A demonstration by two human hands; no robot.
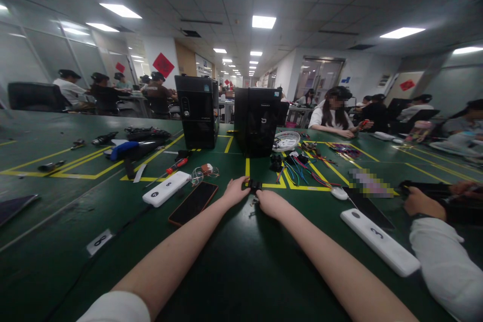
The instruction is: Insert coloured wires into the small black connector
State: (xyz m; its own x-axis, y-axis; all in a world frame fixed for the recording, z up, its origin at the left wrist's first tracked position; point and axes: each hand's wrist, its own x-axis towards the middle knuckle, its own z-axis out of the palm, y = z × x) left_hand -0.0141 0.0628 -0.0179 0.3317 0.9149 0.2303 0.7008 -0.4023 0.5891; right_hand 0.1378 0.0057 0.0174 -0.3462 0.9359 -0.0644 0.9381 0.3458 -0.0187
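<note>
Right, both hands meet at a small black part (pixel 255 186), held just above or against the green table (pixel 234 261), I can't tell which. The left hand (pixel 237 191) pinches its left end, thumb and fingers together; the right hand (pixel 270 204) has its fingers closed at the other end, exact grip hidden. Small metallic bits (pixel 252 207) show just below, too blurred to name. Out to the left we go: a dark-screened phone (pixel 193 203) beside the left forearm, a white power bank (pixel 167 189) near it, then a red screwdriver (pixel 177 165). Over on the right, coloured wires (pixel 300 170) sprawl before a white basket (pixel 286 148). Straight ahead, two black computer cases (pixel 260 121) stand upright. Far right, a co-worker's hand (pixel 424 205) grips something dark.
</note>
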